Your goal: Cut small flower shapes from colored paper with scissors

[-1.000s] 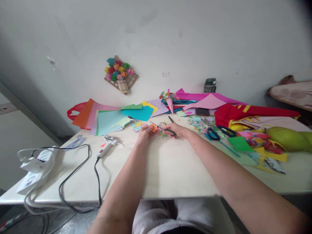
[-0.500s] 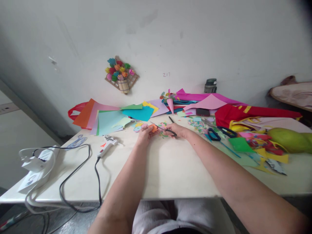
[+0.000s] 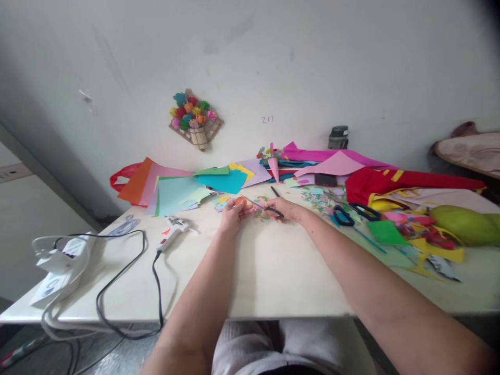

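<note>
Near the middle of the table, my left hand (image 3: 233, 213) pinches a small piece of orange paper (image 3: 241, 201). My right hand (image 3: 287, 209) is closed round the dark handles of a pair of scissors (image 3: 262, 207). The blades point left, toward the orange paper; whether they touch it I cannot tell. Small coloured paper scraps (image 3: 260, 200) lie on the table just behind and between the hands. A black pen (image 3: 275, 191) rests beyond my right hand.
A glue gun (image 3: 172, 235) with a trailing black cord lies left, by a white power strip (image 3: 64, 271). Coloured paper sheets (image 3: 177, 190) line the back. At right are blue-handled scissors (image 3: 344, 214), paper scraps and a green bag-like item (image 3: 457, 224). A paper cone bouquet (image 3: 273, 166) stands behind.
The orange paper has turned in my left hand and now shows a rounder outline. My left fingers have shifted slightly; my right hand and the scissors stay almost in place.
</note>
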The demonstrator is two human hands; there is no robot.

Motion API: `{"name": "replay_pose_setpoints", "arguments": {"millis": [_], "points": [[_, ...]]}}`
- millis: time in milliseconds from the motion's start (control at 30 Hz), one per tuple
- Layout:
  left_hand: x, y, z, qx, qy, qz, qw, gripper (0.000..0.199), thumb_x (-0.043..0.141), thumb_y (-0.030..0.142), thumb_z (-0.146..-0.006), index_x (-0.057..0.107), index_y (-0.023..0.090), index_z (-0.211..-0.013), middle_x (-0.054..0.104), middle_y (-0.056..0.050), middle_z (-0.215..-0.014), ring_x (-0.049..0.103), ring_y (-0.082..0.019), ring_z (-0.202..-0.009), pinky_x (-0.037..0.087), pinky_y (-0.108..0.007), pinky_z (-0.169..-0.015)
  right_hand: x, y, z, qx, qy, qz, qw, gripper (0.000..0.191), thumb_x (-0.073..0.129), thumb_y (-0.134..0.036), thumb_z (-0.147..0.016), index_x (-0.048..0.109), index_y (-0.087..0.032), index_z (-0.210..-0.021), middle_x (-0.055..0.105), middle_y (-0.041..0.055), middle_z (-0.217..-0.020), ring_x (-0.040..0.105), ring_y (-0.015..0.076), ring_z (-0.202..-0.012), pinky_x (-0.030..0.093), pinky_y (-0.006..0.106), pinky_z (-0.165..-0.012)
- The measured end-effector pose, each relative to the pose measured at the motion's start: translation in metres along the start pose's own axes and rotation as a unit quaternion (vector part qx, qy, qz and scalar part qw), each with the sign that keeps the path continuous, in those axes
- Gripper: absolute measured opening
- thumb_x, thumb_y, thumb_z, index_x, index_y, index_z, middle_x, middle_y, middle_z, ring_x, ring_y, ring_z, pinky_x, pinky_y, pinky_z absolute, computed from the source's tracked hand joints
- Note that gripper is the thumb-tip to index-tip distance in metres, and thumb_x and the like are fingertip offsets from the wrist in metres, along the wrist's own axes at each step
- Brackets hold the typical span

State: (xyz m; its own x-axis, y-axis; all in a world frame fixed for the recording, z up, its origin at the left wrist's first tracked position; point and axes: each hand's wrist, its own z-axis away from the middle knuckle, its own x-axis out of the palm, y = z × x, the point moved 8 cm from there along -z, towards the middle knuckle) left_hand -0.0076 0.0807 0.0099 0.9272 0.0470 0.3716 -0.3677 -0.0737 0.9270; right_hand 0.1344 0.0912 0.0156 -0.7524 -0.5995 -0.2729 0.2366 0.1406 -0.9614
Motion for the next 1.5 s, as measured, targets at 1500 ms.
{"name": "replay_pose_setpoints", "arguments": {"millis": [1500], "points": [[0.0030, -0.0051, -0.0046, -0.004, -0.026, 0.030, 0.999, 0.024, 0.073, 0.025, -0.066, 0.061, 0.013, -0.083, 0.070, -0.007, -0.080, 0.068, -0.018, -0.068, 0.054, -0.030, -0.066, 0.0014, -0.0051, 0.0034, -0.033, -0.014, 0.015, 0.999, 0.020, 0.065, -0.031, -0.072, 0.055, -0.014, -0.075, 0.043, -0.0077, -0.043, 0.035, 0.0038, -0.031, 0.028, 0.015, -0.029]]}}
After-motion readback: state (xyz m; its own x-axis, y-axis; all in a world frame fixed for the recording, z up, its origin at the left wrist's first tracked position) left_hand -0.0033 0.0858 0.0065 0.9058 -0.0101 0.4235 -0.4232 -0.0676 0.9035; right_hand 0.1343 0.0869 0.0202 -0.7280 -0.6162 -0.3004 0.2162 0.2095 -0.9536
